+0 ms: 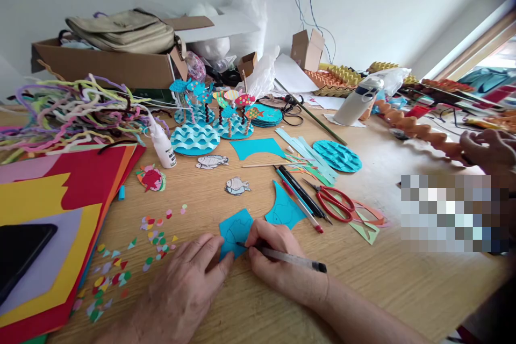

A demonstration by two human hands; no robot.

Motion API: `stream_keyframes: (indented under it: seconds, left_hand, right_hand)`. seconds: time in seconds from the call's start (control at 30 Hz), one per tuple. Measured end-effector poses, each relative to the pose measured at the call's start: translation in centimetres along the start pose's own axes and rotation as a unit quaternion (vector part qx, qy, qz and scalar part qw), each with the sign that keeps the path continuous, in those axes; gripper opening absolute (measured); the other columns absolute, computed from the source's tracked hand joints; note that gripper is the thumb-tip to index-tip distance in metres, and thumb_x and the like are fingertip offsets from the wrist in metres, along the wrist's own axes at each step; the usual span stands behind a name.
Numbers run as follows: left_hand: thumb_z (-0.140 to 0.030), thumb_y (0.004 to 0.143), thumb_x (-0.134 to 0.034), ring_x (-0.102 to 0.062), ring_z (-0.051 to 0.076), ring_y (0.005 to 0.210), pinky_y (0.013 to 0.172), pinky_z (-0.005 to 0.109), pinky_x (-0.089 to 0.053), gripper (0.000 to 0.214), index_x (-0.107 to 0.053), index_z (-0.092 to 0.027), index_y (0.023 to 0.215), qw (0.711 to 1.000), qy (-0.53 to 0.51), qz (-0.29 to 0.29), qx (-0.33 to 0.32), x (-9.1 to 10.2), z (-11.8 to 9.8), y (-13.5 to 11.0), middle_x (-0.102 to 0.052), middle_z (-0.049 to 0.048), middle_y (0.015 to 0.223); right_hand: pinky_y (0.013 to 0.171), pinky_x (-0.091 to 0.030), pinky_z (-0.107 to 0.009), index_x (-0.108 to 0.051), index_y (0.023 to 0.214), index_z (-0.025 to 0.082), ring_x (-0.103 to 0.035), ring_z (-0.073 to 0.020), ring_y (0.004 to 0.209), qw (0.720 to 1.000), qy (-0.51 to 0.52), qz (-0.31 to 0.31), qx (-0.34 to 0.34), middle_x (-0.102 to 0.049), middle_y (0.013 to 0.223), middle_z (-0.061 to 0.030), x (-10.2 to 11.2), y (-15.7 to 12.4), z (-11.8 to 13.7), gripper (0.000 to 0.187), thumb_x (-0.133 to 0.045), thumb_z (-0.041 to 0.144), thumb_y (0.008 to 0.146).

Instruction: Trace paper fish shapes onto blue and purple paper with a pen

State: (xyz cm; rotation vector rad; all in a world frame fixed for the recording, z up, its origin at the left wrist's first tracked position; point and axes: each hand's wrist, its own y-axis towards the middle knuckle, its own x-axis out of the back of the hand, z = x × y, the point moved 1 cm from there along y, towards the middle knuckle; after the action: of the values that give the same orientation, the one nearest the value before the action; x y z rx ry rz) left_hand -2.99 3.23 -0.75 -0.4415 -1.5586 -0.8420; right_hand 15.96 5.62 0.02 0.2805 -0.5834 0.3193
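My right hand [278, 258] is closed around a clear-barrelled pen [292, 259] with a black end. Its tip touches a small blue paper piece [237, 221] that bears a drawn fish outline. On the lower left of that piece my left hand [181, 279] lies flat, fingers stretched out, thumb and fingertips at its edge. Beyond my right hand is another blue piece [285, 209] with a fish outline. Two cut-out paper fish, a striped fish [237, 186] and a grey-white fish [212, 162], lie farther back.
Red-handled scissors [334, 203], several pens [302, 193] and paper strips [308, 156] lie right of centre. A glue bottle [162, 142], paper confetti [116, 274] and coloured sheets [86, 236] are to the left. Another person's hand [489, 148] is at the far right.
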Motion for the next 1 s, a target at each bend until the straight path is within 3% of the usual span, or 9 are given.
stream_keyframes:
  seconds: [0.27, 0.57, 1.0]
  left_hand:
    - [-0.005, 0.079, -0.045, -0.057, 0.026, 0.097, 0.076, 0.041, -0.055, 0.038, -0.056, -0.023, 0.11, 1.0, 0.005, 0.007, 0.007, -0.25, -0.09, -0.25, -0.059, 0.0083, 0.106]
    - [-0.001, 0.074, -0.043, -0.057, 0.025, 0.098, 0.078, 0.041, -0.054, 0.045, -0.055, -0.023, 0.112, 0.999, -0.016, 0.024, 0.021, 0.26, -0.27, 0.01, -0.06, 0.0071, 0.108]
    - [-0.005, 0.077, -0.042, -0.059, 0.022, 0.094, 0.074, 0.032, -0.054, 0.042, -0.056, -0.026, 0.111, 1.0, 0.021, -0.022, 0.001, -0.27, 0.13, -0.19, -0.062, 0.0046, 0.104]
  right_hand:
    - [0.046, -0.032, -0.017, -0.049, 0.071, 0.02, -0.043, -0.0076, 0.048, 0.999, 0.033, -0.024, -0.009, -0.05, 0.056, 0.006, 0.02, -0.03, 0.32, 0.013, -0.045, 0.008, 0.067]
    - [0.049, -0.034, -0.018, -0.05, 0.071, 0.02, -0.044, -0.0083, 0.047, 1.0, -0.016, -0.014, -0.01, -0.049, 0.054, 0.0057, -0.23, 0.19, 0.45, 0.013, -0.045, 0.01, 0.066]
    - [0.048, -0.031, -0.017, -0.05, 0.073, 0.021, -0.041, -0.0082, 0.047, 1.0, -0.013, 0.012, 0.007, -0.045, 0.055, 0.0063, -0.17, 0.16, 0.34, 0.016, -0.043, 0.009, 0.066]
